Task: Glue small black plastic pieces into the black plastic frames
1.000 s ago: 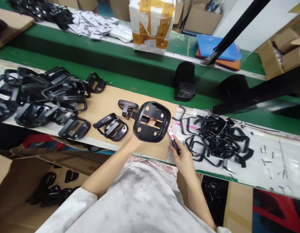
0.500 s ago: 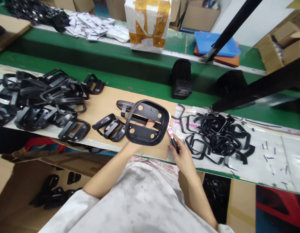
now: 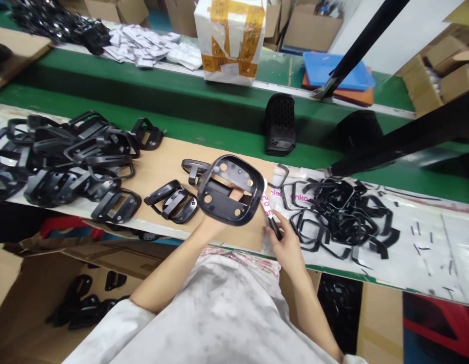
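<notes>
The left hand (image 3: 211, 226) holds a black plastic frame (image 3: 231, 190) up over the cardboard-topped worktop (image 3: 169, 167), fingers mostly behind it. The right hand's (image 3: 288, 245) fingers (image 3: 279, 221) narrowly pinch what looks like a small dark strip (image 3: 274, 228).

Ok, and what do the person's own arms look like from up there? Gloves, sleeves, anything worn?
The left hand and right hand are bare, with no gloves, and no watch or bracelet shows. The forearms are bare too. The left sleeve is pale grey and mottled, matching the loose top. Floral fabric shows at the top's upper edge.
</notes>
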### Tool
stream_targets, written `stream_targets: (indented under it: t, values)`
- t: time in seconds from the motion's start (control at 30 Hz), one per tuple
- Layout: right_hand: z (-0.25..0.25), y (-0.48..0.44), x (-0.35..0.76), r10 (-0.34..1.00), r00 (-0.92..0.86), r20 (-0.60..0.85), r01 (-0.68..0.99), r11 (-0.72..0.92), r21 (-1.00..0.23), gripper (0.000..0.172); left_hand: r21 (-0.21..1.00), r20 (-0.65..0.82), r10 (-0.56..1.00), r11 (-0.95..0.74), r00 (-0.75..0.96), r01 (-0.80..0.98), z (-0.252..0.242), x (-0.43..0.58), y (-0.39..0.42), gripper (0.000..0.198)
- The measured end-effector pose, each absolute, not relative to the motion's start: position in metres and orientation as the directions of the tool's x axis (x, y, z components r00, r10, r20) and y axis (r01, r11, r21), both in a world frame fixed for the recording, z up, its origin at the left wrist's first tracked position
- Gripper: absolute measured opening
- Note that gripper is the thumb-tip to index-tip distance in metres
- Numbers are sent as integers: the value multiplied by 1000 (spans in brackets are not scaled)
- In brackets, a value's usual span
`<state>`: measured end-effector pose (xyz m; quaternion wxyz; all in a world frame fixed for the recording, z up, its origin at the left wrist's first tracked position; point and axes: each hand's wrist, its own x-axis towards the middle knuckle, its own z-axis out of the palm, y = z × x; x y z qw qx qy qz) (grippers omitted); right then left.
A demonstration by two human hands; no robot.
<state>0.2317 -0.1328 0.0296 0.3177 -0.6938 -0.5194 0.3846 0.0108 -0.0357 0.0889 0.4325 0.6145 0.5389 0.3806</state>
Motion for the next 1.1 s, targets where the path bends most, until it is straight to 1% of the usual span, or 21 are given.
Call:
stream_targets:
  t: [0.07,0.13,0.2,0.27,0.33,0.4,0.53,0.63,0.7,0.77,0.83,0.9,0.97,1.03,1.1]
  values:
    - [28,-136,225,947,235,-219,342,-291,-894,61,961,-39,984,-11,174,277,88,10,-34,37]
    - [29,-141,216,931,286,-229,178,-286,-942,62,958,-99,966,27,238,287,86,6,-35,42]
    - [34,-145,208,925,307,-223,38,-245,-969,56,920,-199,936,76,291,384,83,3,-38,50]
    - [42,-145,201,932,306,-192,-31,-192,-981,49,862,-298,907,121,298,493,80,2,-42,58]
    - [50,-142,198,946,292,-144,-12,-147,-989,46,833,-332,893,126,304,539,76,4,-47,61]
    - [56,-137,197,959,265,-97,54,-115,-992,44,840,-319,886,98,338,534,74,7,-51,61]
    - [57,-132,197,966,247,-81,161,-124,-979,22,837,-334,870,96,364,539,84,9,-57,63]
    - [52,-132,197,960,265,-94,164,-141,-976,33,856,-346,857,123,382,501,97,5,-59,61]
    - [51,-133,198,959,268,-95,170,-145,-975,41,901,-305,839,100,451,423,102,2,-61,54]
    - [53,-133,199,958,273,-84,189,-139,-972,49,937,-248,813,61,528,345,102,0,-63,44]
    - [56,-133,200,959,277,-65,204,-125,-971,55,950,-199,801,16,564,313,97,-1,-65,34]
    - [59,-133,200,961,270,-55,199,-111,-974,57,939,-149,833,-49,534,339,88,-2,-64,26]
    - [59,-134,198,965,254,-65,169,-110,-979,56,906,-56,893,-142,446,398,76,-2,-61,20]
    - [57,-135,195,966,237,-99,119,-130,-984,54,851,53,935,-226,352,473,63,-3,-55,21]
    - [54,-135,191,964,220,-151,71,-171,-983,51,792,133,943,-286,305,540,49,-3,-46,21]
